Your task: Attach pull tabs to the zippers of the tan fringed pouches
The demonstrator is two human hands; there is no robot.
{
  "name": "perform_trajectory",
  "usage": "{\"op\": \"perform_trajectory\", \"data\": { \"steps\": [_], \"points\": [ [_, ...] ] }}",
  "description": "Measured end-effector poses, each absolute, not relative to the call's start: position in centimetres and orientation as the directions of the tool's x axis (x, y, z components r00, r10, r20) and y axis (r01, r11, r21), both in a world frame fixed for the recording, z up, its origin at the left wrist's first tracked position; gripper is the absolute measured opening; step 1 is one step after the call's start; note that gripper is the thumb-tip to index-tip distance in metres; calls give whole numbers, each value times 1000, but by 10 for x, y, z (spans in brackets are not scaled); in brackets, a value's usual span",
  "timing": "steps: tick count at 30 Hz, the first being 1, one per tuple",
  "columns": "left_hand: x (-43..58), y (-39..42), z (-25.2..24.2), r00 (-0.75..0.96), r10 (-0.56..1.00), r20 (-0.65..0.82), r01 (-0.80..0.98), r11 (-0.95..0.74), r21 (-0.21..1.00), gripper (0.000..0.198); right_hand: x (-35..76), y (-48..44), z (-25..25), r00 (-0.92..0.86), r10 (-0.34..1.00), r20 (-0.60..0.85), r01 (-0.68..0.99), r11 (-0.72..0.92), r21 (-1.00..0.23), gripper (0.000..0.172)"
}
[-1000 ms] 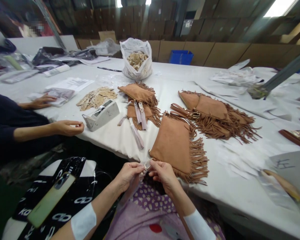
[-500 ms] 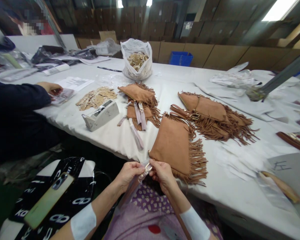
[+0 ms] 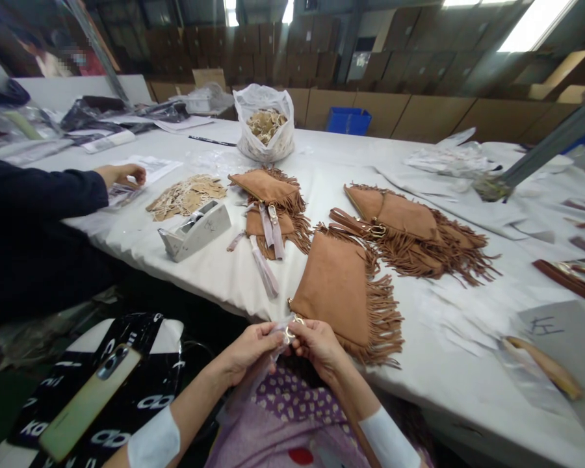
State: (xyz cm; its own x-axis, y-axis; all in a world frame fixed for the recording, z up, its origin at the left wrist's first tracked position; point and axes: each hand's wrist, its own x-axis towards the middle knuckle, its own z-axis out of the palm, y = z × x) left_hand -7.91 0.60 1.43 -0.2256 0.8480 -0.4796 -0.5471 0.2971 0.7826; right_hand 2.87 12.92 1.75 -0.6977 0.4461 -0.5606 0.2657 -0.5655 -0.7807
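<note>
At the table's front edge, my left hand (image 3: 251, 348) is closed on a leather strap in clear plastic wrap, its lower end hanging over my lap. My right hand (image 3: 319, 346) pinches the gold metal clasp (image 3: 288, 334) at the strap's top, close against my left fingertips. Fingers hide part of the clasp. Just beyond my hands lies a brown fringed leather bag (image 3: 334, 279), with small gold hardware at its near left corner. Another fringed bag (image 3: 270, 185) with plastic-wrapped straps (image 3: 268, 279) lies farther left, and more fringed bags (image 3: 404, 211) with a brown strap (image 3: 351, 221) lie to the right.
A tape dispenser (image 3: 195, 229) stands beside a pile of tan tags (image 3: 188, 195). A white plastic bag (image 3: 268, 136) holds more tags. At left, a co-worker's hand (image 3: 124, 174) is over papers. A phone (image 3: 90, 400) lies on a black-and-white surface below the table.
My hands have drawn closer together and slightly lower around the clasp, with my left fingers more over the plastic wrap. The co-worker's hand has moved right and lifted.
</note>
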Motion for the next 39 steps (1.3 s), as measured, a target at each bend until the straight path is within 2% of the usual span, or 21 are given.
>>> {"op": "perform_trajectory", "data": {
  "steps": [2, 4, 7, 11, 14, 19, 23, 26, 28, 31, 33, 36, 39],
  "points": [
    [-78, 6, 10, -275, 812, -515, -542, 312, 781, 42, 28, 128, 17, -683, 460, -567, 267, -566, -780, 18],
    [-74, 7, 6, -406, 759, -509, -506, 277, 817, 40, 26, 127, 17, -658, 484, -576, 268, -565, -781, 15],
    [-65, 10, 4, -578, 700, -419, -414, 191, 890, 36, 23, 125, 16, -612, 526, -591, 273, -561, -782, 11],
    [-53, 13, 6, -690, 653, -311, -346, 79, 935, 24, 20, 124, 16, -572, 554, -605, 293, -551, -782, 10],
    [-46, 15, 5, -740, 613, -275, -298, 68, 952, 24, 21, 124, 20, -570, 545, -615, 306, -554, -774, 9],
    [-36, 16, 6, -767, 604, -216, -205, 88, 975, 25, 25, 125, 28, -582, 483, -654, 326, -598, -733, 4],
    [-32, 12, 9, -732, 681, 12, 174, 170, 970, 27, 26, 128, 30, -583, 453, -675, 311, -643, -700, 3],
    [-33, 7, 9, -615, 782, 103, 461, 250, 851, 33, 28, 130, 32, -587, 423, -690, 293, -684, -668, 5],
    [-34, 6, 10, -562, 819, 112, 570, 285, 770, 36, 31, 130, 34, -607, 398, -688, 276, -706, -652, 8],
    [-34, 6, 16, -546, 829, 120, 633, 314, 708, 35, 34, 127, 34, -659, 428, -618, 218, -679, -702, 17],
    [-35, 4, 20, -551, 826, 120, 612, 302, 731, 35, 35, 126, 32, -662, 468, -585, 203, -640, -741, 22],
    [-37, -11, 19, -560, 820, 118, 549, 260, 794, 37, 35, 128, 28, -633, 488, -601, 227, -625, -747, 18],
    [-38, -49, -1, -528, 835, 155, 604, 241, 760, 39, 36, 131, 22, -619, 501, -606, 227, -624, -748, 14]
  ]
}}
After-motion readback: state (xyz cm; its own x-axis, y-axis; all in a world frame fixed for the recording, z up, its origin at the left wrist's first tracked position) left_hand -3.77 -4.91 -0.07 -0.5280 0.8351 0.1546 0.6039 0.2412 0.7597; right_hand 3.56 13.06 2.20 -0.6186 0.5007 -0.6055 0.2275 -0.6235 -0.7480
